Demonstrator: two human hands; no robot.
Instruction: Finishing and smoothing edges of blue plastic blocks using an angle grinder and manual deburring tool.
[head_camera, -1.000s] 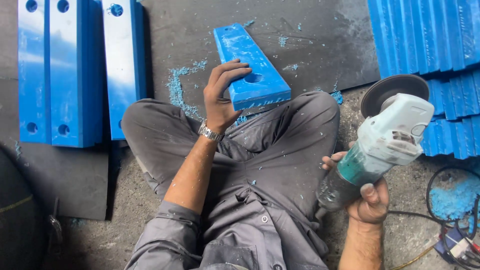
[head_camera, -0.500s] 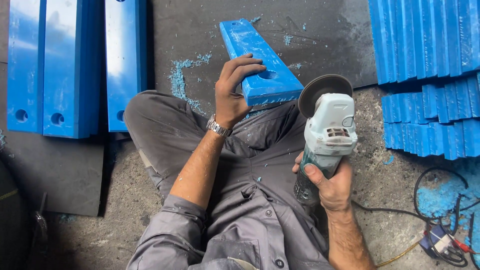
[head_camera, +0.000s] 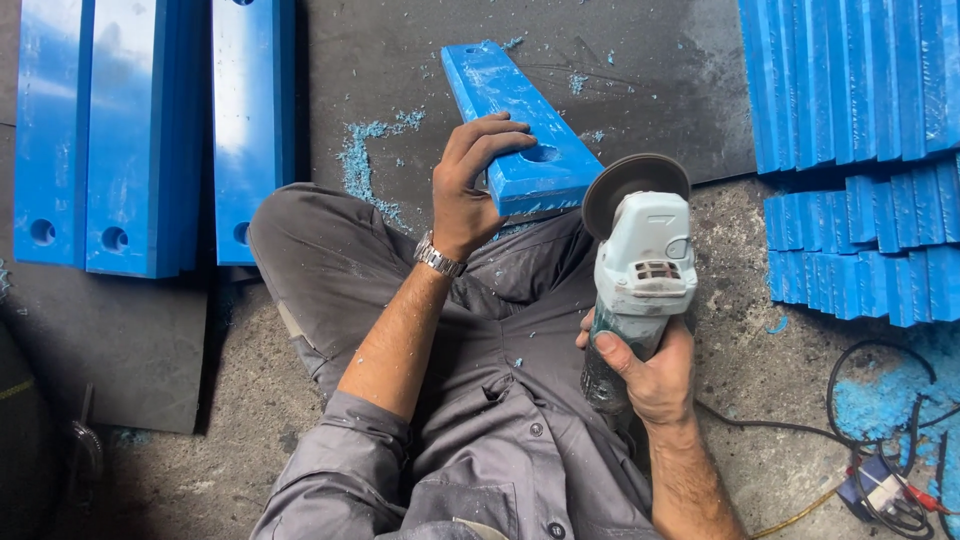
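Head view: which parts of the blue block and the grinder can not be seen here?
- Blue block: near-left edge, hidden under the left hand, head view.
- Angle grinder: handle, covered by the right hand.
- Grinder disc: its underside faces away; its near part is behind the grinder's head.

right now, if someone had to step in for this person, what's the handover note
Left hand: gripping the near end of the blue plastic block, which rests on the lap and the dark mat.
Right hand: holding the angle grinder by its body, disc beside the block's near right corner; contact cannot be told.
Done: blue shavings lie on the mat by the block.
Left: more blue blocks lie at left and stacked at right; which are finished cannot be told. Cables trail at the right.
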